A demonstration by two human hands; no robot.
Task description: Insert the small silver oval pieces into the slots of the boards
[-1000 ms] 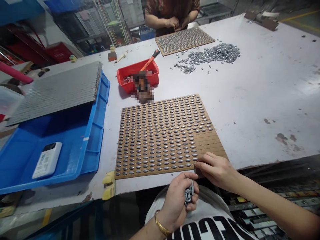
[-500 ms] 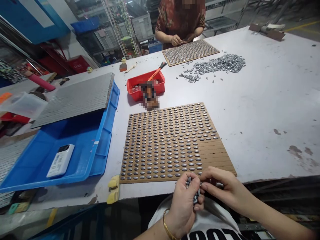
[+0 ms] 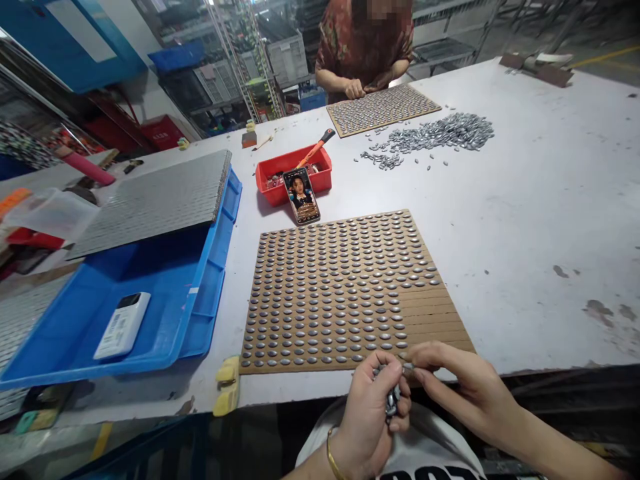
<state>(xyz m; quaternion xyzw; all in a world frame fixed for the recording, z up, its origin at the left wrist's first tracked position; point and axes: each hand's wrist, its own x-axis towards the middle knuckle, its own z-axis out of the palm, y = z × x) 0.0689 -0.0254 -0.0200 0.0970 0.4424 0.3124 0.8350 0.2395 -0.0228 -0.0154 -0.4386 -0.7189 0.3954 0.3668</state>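
Small grey oval metal pieces (image 3: 391, 399) fill the closed left hand (image 3: 367, 413); right hand (image 3: 463, 387) pinches one out beside the brown slotted board (image 3: 345, 290). Best taken singly.

Large pale grey desk (image 3: 525, 200), surface scuffed, dark stains near its right front edge. Behind the far edge: metal wire racks (image 3: 235, 53) loaded with bins and boxes. Blue panel (image 3: 65, 33) upper left, red cabinet (image 3: 160, 130) below it. Grey concrete floor (image 3: 600, 60) at upper right carries a yellow painted line (image 3: 605, 55). Lighting even, overhead, with soft shadows.
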